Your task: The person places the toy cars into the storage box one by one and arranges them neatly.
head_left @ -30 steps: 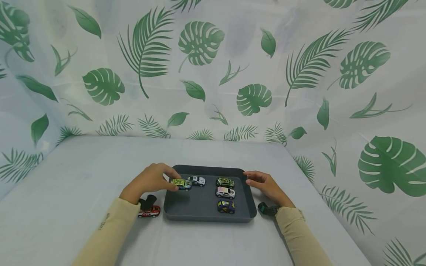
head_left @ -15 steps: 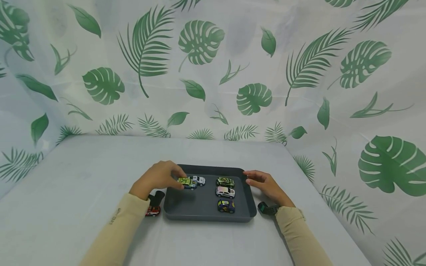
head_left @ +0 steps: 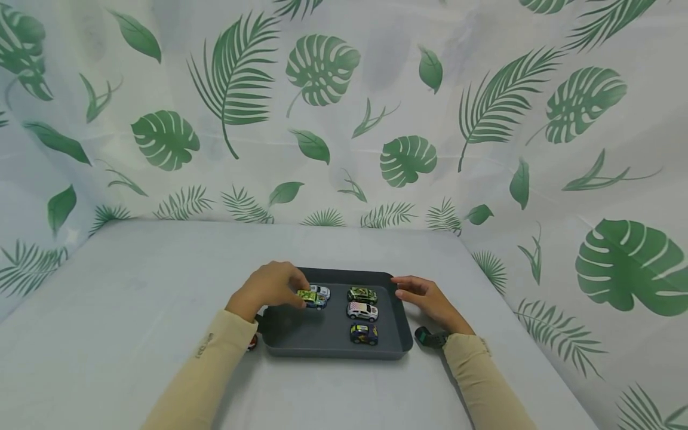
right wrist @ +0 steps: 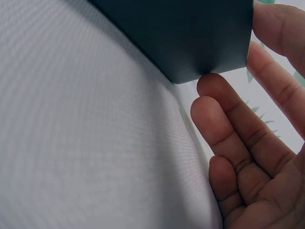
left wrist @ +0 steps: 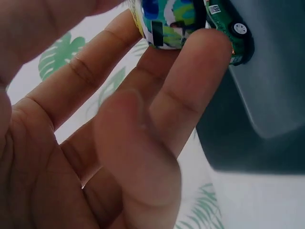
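A dark grey tray (head_left: 301,340) lies on the white table. My left hand (head_left: 274,286) pinches a green-yellow toy car (head_left: 308,295) over the tray's left half, close to a white-blue car (head_left: 321,292). The left wrist view shows the same green-yellow toy car (left wrist: 181,21) between my fingertips, above the tray (left wrist: 267,119). In the tray's right column stand a camouflage car (head_left: 362,294), a white car (head_left: 362,311) and a dark blue car (head_left: 364,334). My right hand (head_left: 424,297) rests with relaxed fingers against the tray's right rim; its fingers (right wrist: 228,129) touch the tray's corner (right wrist: 200,43).
A red toy car (head_left: 251,343) lies on the table left of the tray, mostly hidden by my left sleeve. Leaf-printed cloth hangs behind and to both sides. The table (head_left: 134,280) stretches wide to the left and back.
My left hand has carried the green-yellow car to the right, further over the tray and up to the white-blue car. My sleeve now covers most of the red car. The right hand has stayed put.
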Action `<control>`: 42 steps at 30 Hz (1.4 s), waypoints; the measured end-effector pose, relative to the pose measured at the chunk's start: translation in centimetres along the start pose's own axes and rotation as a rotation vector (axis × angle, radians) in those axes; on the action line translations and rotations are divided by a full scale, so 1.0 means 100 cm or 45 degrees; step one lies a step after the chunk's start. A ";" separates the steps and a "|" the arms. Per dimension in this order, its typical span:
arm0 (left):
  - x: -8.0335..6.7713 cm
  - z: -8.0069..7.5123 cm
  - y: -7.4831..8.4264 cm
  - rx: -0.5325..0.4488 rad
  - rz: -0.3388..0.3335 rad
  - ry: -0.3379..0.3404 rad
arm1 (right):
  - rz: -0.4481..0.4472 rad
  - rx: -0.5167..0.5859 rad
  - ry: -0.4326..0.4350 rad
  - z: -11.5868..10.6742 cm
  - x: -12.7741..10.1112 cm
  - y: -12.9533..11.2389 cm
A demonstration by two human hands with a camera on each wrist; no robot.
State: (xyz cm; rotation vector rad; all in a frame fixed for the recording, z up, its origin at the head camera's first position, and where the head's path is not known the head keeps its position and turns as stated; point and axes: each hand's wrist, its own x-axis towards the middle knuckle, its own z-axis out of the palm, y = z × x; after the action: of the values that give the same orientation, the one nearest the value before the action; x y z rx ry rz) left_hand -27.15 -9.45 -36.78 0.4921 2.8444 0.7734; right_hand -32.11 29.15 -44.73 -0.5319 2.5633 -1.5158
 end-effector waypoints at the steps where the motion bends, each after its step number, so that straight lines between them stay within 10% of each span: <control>1: 0.002 0.002 0.001 0.008 -0.005 -0.002 | -0.004 0.001 -0.001 0.000 0.000 0.001; 42: 0.017 0.024 0.004 0.137 -0.142 0.009 | -0.023 0.019 -0.021 -0.002 -0.001 0.002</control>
State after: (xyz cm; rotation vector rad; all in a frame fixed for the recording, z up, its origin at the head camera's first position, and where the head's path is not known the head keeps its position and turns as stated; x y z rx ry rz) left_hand -28.10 -7.46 -38.73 0.3410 2.9020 0.6059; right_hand -32.13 29.41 -44.81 -0.5646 2.5396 -1.5286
